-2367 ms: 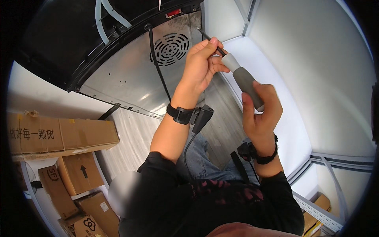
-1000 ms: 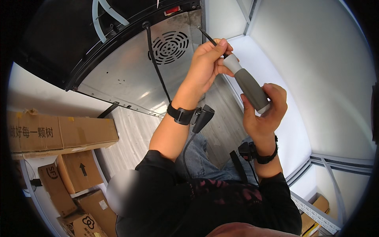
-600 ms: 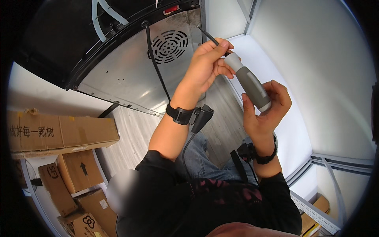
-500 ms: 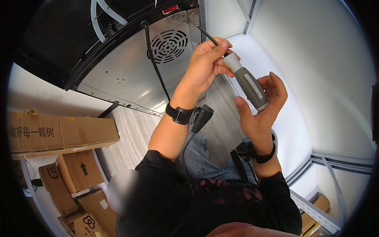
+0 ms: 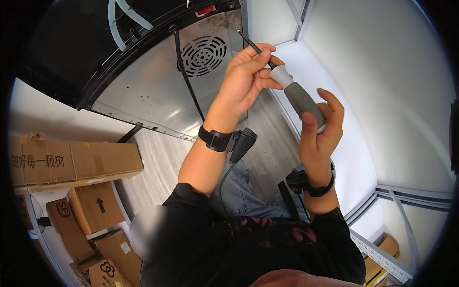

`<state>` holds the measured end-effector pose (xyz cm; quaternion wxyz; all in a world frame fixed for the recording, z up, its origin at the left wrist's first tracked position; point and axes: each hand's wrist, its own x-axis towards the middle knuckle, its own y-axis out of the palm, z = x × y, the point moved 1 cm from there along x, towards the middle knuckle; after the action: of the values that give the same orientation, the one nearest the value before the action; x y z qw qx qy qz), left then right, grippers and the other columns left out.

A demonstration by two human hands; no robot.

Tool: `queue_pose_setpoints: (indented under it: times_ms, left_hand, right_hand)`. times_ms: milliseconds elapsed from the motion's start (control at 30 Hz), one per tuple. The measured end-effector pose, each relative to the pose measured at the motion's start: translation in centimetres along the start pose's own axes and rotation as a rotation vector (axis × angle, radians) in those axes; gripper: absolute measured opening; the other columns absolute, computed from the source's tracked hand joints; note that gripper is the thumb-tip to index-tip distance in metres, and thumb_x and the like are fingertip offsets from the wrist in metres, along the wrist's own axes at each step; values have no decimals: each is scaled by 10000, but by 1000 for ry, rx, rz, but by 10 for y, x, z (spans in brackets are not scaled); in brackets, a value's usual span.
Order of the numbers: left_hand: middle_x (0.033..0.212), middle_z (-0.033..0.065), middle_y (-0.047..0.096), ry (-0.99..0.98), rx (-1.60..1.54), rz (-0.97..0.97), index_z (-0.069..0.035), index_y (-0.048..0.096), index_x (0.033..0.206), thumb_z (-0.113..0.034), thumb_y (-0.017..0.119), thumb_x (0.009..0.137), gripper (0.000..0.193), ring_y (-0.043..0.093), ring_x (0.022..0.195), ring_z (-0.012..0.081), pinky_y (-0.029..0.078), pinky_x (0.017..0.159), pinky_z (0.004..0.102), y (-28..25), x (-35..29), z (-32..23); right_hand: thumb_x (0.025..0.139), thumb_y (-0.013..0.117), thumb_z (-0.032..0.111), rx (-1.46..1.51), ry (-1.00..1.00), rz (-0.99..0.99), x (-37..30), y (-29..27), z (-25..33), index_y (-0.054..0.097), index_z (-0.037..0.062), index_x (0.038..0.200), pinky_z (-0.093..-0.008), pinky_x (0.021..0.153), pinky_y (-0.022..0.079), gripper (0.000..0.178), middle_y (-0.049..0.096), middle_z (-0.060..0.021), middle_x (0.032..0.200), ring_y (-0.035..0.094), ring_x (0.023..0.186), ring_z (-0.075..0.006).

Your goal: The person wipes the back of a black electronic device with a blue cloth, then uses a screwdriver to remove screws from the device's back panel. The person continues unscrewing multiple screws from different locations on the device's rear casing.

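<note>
A screwdriver (image 5: 302, 98) with a grey handle, a pale collar and a long dark shaft is held slantwise in the air, its tip up and to the left. My left hand (image 5: 241, 76) pinches the shaft between thumb and fingers just ahead of the collar. Around the butt end of the handle my right hand (image 5: 321, 131) is closed, thumb on the near side and fingers on the far side. Its index finger stretches upward off the handle. The tip hangs free, in front of a metal panel's (image 5: 158, 95) right edge, touching nothing that I can see.
That panel has a round vent (image 5: 203, 56) and a black cable (image 5: 189, 81); a red switch (image 5: 205, 11) sits above it. Cardboard boxes (image 5: 105, 160) are stacked at the lower left. A white panel (image 5: 382, 91) rises on the right, with metal framing (image 5: 406, 195) below.
The screwdriver's handle has turned about its length, so its pale label strip no longer shows. My right thumb has come up onto the handle. My left hand has barely shifted along the shaft.
</note>
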<state>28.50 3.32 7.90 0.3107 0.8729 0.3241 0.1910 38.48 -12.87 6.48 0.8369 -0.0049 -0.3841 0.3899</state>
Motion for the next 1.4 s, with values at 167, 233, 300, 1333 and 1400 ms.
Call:
queue_pose_setpoints:
  times_ms: [167,233,300,1333,1400]
  left_hand:
    - [870,133,618,22,19,-12,5,489,1056,-139,473,952,178,669,839,350,590,644,328,2,0,2]
    - [882,136,616,18,18,-7,3,483,1064,-147,460,957,186,667,843,356,588,654,335,1,1,2]
    - [898,142,615,13,6,-4,4,472,1082,-161,440,965,205,664,854,366,587,670,343,1,1,0]
    - [869,167,675,137,-100,-244,23,559,1047,-225,426,948,298,685,716,268,588,595,326,-29,23,-5]
    - [861,166,675,137,-102,-249,16,565,1018,-226,430,939,289,683,712,267,582,585,327,-29,22,-6]
  right_hand:
    - [796,711,124,92,-159,-142,5,12,0,324,-10,1281,-276,644,483,635,566,-169,998,593,758,-181]
    - [800,706,115,325,-31,-118,5,13,15,378,-18,1246,-285,664,492,569,577,-169,1006,603,807,-189]
    - [797,704,93,244,124,-39,2,6,9,426,-22,1201,-291,719,492,503,564,-172,1060,607,851,-205]
    - [743,643,-51,-46,68,47,-5,15,-12,563,39,1136,-325,715,515,412,629,-167,975,651,845,-289]
    - [739,645,-54,-139,-23,34,-7,16,-16,571,36,1125,-325,695,514,404,627,-168,964,651,831,-283]
